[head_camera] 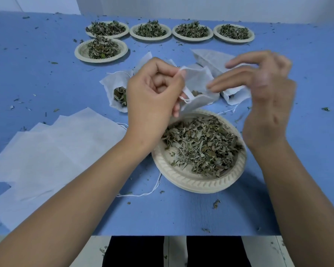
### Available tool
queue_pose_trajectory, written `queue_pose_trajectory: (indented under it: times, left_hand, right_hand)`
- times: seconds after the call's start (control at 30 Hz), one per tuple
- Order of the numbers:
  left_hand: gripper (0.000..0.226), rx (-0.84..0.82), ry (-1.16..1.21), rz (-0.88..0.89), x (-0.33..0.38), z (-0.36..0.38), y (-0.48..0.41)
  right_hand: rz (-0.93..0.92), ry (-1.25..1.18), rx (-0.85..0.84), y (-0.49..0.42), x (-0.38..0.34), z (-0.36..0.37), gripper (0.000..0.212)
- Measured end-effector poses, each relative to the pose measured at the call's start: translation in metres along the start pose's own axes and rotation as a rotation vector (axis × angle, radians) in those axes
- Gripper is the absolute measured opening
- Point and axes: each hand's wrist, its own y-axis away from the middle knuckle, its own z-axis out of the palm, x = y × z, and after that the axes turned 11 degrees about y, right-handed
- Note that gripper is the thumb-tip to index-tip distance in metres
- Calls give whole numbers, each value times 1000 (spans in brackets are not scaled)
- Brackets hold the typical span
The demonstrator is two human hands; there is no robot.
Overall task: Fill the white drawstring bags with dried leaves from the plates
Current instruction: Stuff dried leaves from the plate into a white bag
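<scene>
Seen from my remote station: a blue table point(46, 78), flecked with leaf crumbs point(216, 203), runs back to a pale wall point(181, 6). Over the far rim of the near plate point(181, 180) my left hand point(152, 99) pinches the mouth of a white drawstring bag point(197, 83). My blurred right hand point(266, 89), fingers outstretched and gripping nothing, meets the bag's opposite edge. Dried leaves point(201, 143) fill the plate. Beyond it lie part-filled bags point(114, 83) and five heaped plates point(101, 60), and left of it empty bags point(56, 147) are fanned flat. Right of it, only crumbs dot the table. The table's front edge point(181, 235) lies nearer me.
</scene>
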Motion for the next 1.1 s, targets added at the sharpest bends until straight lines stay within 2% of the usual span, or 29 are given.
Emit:
queue_pose_trajectory:
  times: [0.03,0.07,0.1,0.2,0.23,0.3,0.37,0.53,0.67,0.8,0.97,1.1]
  left_hand:
    - [18,57,5,-10,0,-2,-3]
    - [19,110,17,-20,1,-3,-5]
    - [19,156,30,-27,1,-3,-7]
    - [20,202,35,-19,1,-3,-9]
    - [21,192,35,-15,1,-3,-9]
    - [22,160,36,-6,1,-2,-7]
    - [21,133,32,-1,1,-1,-5]
    - [21,105,27,-4,1,-1,-5]
    - [20,105,24,-7,1,-1,-5]
    - [21,120,24,-4,2,-2,-6]
    - [21,126,19,-11,2,-3,-7]
    - [20,66,-35,-53,-1,-4,-8]
  right_hand:
    - [14,12,55,0,2,-3,50]
    - [6,11,30,0,3,-5,46]
    - [-18,-26,-84,0,3,-5,42]
    - [-31,-157,-661,-1,-7,3,17]
    - [-34,-145,-799,0,-9,7,14]
    - [-68,-130,-932,4,-11,13,30]
    - [-101,-142,-970,4,-14,15,35]
    - [-126,-136,-960,4,-17,20,25]
    - [-109,-148,-860,5,-17,20,15]
    - [6,-257,-668,1,-13,11,11]
    - [122,-499,-463,-4,-6,1,23]
    - [177,-660,-270,-5,-6,1,11]
